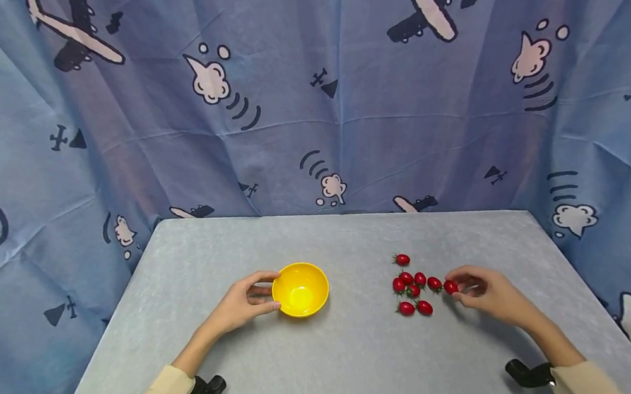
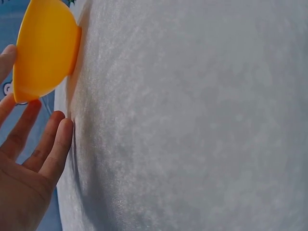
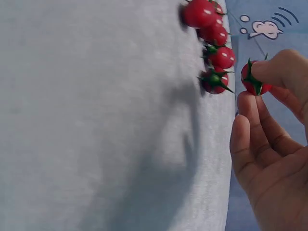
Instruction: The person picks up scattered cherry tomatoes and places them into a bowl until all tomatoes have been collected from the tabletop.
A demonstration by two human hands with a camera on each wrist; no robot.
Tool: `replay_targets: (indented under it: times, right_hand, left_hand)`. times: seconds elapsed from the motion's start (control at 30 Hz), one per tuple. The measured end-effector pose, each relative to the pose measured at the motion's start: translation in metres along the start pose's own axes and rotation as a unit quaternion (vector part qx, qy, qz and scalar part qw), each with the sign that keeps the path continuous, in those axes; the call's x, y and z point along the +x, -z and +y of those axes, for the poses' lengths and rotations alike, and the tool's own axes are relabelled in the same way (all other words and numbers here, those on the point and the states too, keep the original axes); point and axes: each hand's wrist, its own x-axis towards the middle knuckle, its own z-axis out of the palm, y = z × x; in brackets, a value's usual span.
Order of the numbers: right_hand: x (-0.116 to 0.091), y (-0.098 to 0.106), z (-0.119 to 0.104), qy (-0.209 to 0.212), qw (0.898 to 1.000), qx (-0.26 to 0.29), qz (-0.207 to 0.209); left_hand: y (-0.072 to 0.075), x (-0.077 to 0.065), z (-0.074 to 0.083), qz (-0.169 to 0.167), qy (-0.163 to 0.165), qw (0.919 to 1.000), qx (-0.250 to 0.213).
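My left hand (image 1: pixel 245 300) grips the near-left side of a yellow bowl (image 1: pixel 300 290), thumb and fingertips at its rim. The bowl stands upright on the table with nothing inside. In the left wrist view its outer wall (image 2: pixel 45 48) shows, and the left hand (image 2: pixel 31 178) has some fingers spread below it. My right hand (image 1: pixel 493 294) pinches one cherry tomato (image 1: pixel 450 287) between thumb and fingers. The right wrist view shows this tomato (image 3: pixel 249 83) lifted off the table, green stem end towards the camera. Several loose cherry tomatoes (image 1: pixel 406 309) lie just left of the right hand.
A grey-white table (image 1: pixel 355 371) carries everything. Behind and around it hangs a blue curtain (image 1: pixel 286 130) printed with planes and clouds. A stretch of tabletop separates the bowl from the tomatoes. Each wrist wears a black camera mount (image 1: pixel 208 389).
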Motion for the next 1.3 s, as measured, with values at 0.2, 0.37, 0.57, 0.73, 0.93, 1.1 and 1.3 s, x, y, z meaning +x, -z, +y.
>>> replay_targets:
  times: [0.2, 0.37, 0.57, 0.73, 0.93, 1.1, 1.3]
  right_hand:
    - [0.007, 0.006, -0.003, 0.014, 0.999, 0.023, 0.019]
    - [0.015, 0.007, -0.006, 0.025, 0.999, 0.040, 0.028]
    - [0.027, -0.001, -0.011, 0.023, 0.997, 0.062, 0.026]
    - [0.037, -0.009, -0.023, 0.019, 0.997, 0.074, 0.029]
    - [0.053, -0.019, -0.035, 0.042, 0.994, 0.098, 0.029]
    - [0.066, -0.030, -0.043, 0.056, 0.991, 0.125, 0.014]
    - [0.076, -0.042, -0.051, 0.066, 0.988, 0.140, 0.007]
  left_hand:
    - [0.000, 0.000, 0.000, 0.001, -0.002, 1.0000, 0.000]
    - [0.000, 0.000, 0.000, 0.000, -0.001, 1.0000, 0.001]
    - [0.000, 0.002, -0.001, -0.002, -0.004, 0.9999, -0.010]
    - [0.001, 0.003, -0.001, -0.004, 0.002, 0.9999, -0.011]
    - [0.002, 0.004, 0.007, -0.002, 0.014, 0.9999, -0.003]
    - [0.002, 0.005, 0.018, -0.006, 0.019, 0.9998, -0.010]
    - [0.003, 0.006, 0.007, -0.007, 0.015, 0.9999, -0.003]
